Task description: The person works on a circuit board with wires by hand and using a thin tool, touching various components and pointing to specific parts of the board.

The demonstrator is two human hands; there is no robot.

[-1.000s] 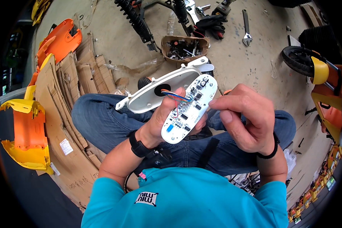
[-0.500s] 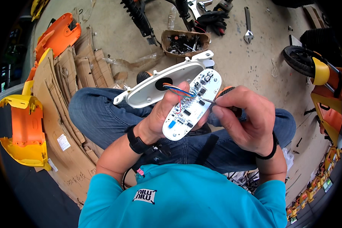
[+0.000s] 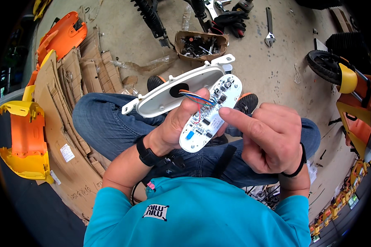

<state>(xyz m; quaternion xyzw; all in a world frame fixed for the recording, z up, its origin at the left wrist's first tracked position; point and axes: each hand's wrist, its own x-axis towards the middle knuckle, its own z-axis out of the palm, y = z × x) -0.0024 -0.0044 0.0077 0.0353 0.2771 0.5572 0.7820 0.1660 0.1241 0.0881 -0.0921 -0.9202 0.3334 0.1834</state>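
My left hand (image 3: pixel 179 123) grips an oval white circuit board (image 3: pixel 200 129) with black chips, a blue component and coloured wires. The wires run into a black round opening in a white oval plastic housing (image 3: pixel 158 105), which is tilted behind the board and has mounting tabs. Over the board's right edge is my right hand (image 3: pixel 268 136), its index fingertip on or just above the components near the wires. The other fingers are curled in, hiding whatever they may hold.
Cardboard sheets (image 3: pixel 57 123) and orange-yellow plastic panels (image 3: pixel 22 136) lie left. Ahead are a box of small parts (image 3: pixel 189 47), black suspension springs (image 3: pixel 146 16), gloves (image 3: pixel 231 22) and an adjustable wrench (image 3: pixel 269 29). A wheel (image 3: pixel 321 66) with yellow bodywork stands right.
Board and housing have moved slightly up and right. My right hand pinched a thin dark item half a second ago; now its index finger is extended over the board and that item is out of sight.
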